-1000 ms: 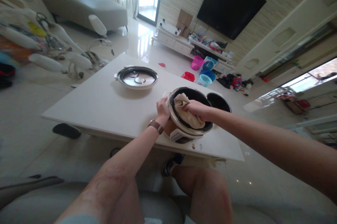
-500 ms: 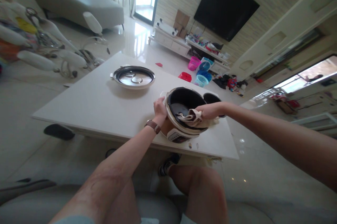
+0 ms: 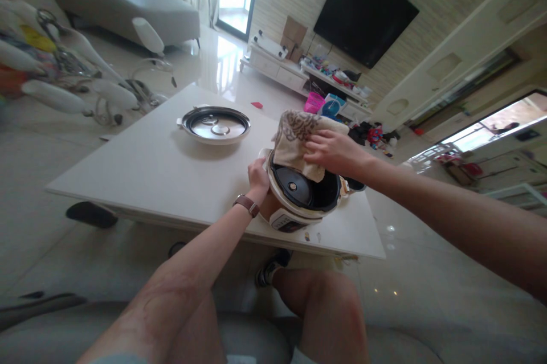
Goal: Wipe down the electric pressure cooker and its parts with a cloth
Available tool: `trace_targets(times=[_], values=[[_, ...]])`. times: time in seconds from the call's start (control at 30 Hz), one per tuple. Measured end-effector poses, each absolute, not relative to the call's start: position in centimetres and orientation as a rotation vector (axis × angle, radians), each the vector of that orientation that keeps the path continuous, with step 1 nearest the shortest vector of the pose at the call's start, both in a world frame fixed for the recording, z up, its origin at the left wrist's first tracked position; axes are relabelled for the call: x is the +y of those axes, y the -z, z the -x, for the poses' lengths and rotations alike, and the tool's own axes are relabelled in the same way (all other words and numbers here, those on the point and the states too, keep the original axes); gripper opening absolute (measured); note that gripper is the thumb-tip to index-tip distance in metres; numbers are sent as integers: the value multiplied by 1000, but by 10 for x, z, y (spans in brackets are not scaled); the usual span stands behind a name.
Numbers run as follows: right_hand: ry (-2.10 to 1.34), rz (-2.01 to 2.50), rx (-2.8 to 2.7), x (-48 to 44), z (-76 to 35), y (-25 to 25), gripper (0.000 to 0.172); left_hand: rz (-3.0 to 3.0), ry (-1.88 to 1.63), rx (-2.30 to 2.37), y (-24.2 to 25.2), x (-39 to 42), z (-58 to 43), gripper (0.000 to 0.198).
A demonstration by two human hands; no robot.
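A white rice cooker [image 3: 294, 213] with a black inside stands tilted near the front right edge of the white table [image 3: 154, 176]. My left hand [image 3: 258, 173], with a brown watch on the wrist, grips the cooker's left rim. My right hand [image 3: 333, 150] presses a beige patterned cloth [image 3: 294, 139] against the cooker's far rim, fingers stretched over the cloth. The cloth covers the back of the opening; the cooker's bottom plate shows below it.
A metal inner lid or pot [image 3: 215, 125] lies further back on the table. Small crumbs [image 3: 311, 236] lie by the front edge. Beyond are a TV bench [image 3: 277, 65], coloured baskets [image 3: 314, 103] on the floor, a grey sofa [image 3: 115, 2] and a clutter rack at left. My knees are below.
My right hand lifted the cloth out of the cooker's front inside and moved it up to the far rim. The cooker now tips more toward me. My left hand stays on the rim.
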State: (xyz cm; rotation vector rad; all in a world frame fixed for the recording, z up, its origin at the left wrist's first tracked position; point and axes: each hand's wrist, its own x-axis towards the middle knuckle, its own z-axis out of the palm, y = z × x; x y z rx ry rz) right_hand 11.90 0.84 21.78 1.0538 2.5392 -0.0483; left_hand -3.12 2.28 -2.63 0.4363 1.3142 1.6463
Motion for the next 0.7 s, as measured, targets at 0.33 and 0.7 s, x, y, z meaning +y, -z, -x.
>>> trace_targets(times=[0.33,0.7], values=[[83,-1365,2068,20,-148,-129,20,-342,-1651,1297,23,20,31,18],[1574,-1866,1716,4,-119,-153,40,-359,-1667,1302,19,20,30,20]])
